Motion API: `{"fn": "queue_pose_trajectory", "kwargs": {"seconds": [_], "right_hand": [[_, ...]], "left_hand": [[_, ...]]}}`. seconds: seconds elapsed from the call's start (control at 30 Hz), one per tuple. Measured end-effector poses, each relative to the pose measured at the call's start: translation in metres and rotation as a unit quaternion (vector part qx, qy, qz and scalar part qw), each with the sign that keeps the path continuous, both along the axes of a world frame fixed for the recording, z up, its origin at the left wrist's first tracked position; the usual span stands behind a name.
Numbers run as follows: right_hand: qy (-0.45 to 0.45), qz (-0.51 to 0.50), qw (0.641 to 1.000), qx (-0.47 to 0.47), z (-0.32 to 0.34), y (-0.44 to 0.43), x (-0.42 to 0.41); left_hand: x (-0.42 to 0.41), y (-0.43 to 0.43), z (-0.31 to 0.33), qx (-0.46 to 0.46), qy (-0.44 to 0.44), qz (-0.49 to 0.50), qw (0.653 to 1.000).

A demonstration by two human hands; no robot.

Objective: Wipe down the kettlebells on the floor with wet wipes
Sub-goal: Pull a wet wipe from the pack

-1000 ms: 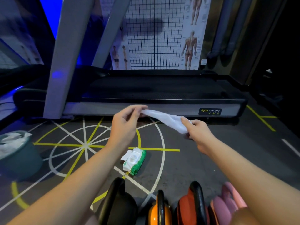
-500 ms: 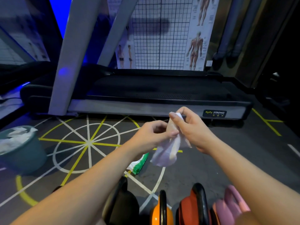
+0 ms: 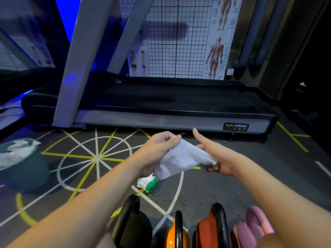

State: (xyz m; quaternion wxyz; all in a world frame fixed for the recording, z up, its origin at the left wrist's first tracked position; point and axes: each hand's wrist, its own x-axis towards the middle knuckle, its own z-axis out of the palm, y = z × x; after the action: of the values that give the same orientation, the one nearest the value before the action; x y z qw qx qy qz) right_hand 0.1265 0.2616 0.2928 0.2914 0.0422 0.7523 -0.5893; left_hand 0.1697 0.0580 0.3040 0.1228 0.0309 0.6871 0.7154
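Note:
A white wet wipe (image 3: 180, 161) is stretched between my hands above the floor. My left hand (image 3: 157, 149) pinches its upper left corner between thumb and fingers. My right hand (image 3: 215, 154) grips the wipe's right end with its lower fingers while the index finger points straight out. Along the bottom edge stand several kettlebells: a black one (image 3: 132, 224), an orange one (image 3: 176, 233), a red one (image 3: 211, 228) and a pink one (image 3: 252, 228). The green and white wipe pack (image 3: 148, 183) lies on the floor beyond them, partly hidden by my left wrist.
A treadmill (image 3: 170, 108) with grey uprights spans the floor just ahead. A teal bin (image 3: 23, 167) holding used wipes stands at the left. The dark floor (image 3: 96, 158) carries white and yellow lines. A grid chart and anatomy posters (image 3: 179, 42) cover the back wall.
The wipe was pulled taut between my hands, then bunched together, and now it is spread wider with my hands apart again. The right index finger has straightened.

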Motion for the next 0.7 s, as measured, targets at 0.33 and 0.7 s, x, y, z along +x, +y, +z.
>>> {"fn": "queue_pose_trajectory", "kwargs": {"seconds": [0.33,0.7], "right_hand": [[-0.121,0.035,0.959,-0.253,-0.002,-0.009,0.007],[0.058,-0.175,0.915,-0.359,0.016,-0.044,0.016]], "left_hand": [[0.001,-0.011,0.02,0.223,-0.094,0.138,0.96],[-0.01,-0.022,0.0,0.034,0.059,0.197,0.978]]}}
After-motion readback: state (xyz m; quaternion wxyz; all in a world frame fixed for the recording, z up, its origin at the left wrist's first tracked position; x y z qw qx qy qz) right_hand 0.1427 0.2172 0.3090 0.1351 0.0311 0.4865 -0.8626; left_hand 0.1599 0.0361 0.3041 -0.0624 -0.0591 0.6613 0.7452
